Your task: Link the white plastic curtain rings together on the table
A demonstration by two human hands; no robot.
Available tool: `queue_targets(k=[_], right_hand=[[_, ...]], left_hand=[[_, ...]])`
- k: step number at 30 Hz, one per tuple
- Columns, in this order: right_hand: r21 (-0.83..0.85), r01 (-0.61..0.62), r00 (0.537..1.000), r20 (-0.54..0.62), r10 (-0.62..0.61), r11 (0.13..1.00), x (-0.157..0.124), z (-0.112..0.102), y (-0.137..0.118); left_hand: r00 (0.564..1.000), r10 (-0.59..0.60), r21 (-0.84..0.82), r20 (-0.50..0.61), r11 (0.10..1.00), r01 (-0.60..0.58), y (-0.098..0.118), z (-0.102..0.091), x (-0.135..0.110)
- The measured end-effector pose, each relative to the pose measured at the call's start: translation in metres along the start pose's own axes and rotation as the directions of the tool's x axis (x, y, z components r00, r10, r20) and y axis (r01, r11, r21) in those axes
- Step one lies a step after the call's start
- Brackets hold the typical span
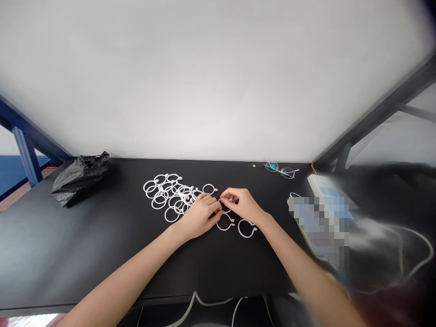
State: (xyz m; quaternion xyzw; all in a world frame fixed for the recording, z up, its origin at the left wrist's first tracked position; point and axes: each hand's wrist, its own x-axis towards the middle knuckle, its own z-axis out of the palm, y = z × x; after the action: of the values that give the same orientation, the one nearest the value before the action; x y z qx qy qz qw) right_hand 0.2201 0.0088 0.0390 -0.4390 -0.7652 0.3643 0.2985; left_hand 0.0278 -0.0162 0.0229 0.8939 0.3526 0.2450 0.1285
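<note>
Several white plastic rings [159, 200] with small clasp ends lie in an overlapping pile on the black table. My left hand [203, 212] is at the right side of this pile, fingers curled and closed at the edge of a white ring [227, 209]. Thumb and fingertips of my right hand [242, 204] pinch the same ring, which is partly hidden behind them. Just below the hands lies a ring with its clasp unfastened [224, 222]. Another unfastened ring [245, 228] rests under my right wrist. One single ring [208, 189] sits above my left hand.
A crumpled black plastic bag [81, 175] is on the table's left side. Eyeglasses [279, 170] lie near the wall at the back right. On the right are a white box [323, 186], a blurred-out item and a white cable [422, 240]. Metal frame bars flank the table [136, 254].
</note>
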Motion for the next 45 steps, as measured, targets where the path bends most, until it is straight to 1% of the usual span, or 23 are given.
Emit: queue_targets(k=[12, 20, 45], right_hand=[[-0.036, 0.002, 0.999, 0.043, -0.001, 0.999, -0.0007, 0.0035, 0.0019], [-0.057, 0.013, 0.999, 0.036, -0.011, 0.998, -0.0006, 0.0043, 0.0041], [-0.088, -0.017, 0.999, 0.045, 0.021, 0.996, -0.0007, 0.0083, 0.0045]], left_hand=[[1.0, 0.006, -0.013, 0.011, 1.0, -0.006, -0.002, 0.0016, -0.0003], [1.0, 0.01, 0.006, 0.019, 1.0, -0.01, -0.0029, 0.003, -0.0007], [1.0, 0.015, 0.015, 0.024, 1.0, -0.015, -0.002, 0.003, -0.0004]])
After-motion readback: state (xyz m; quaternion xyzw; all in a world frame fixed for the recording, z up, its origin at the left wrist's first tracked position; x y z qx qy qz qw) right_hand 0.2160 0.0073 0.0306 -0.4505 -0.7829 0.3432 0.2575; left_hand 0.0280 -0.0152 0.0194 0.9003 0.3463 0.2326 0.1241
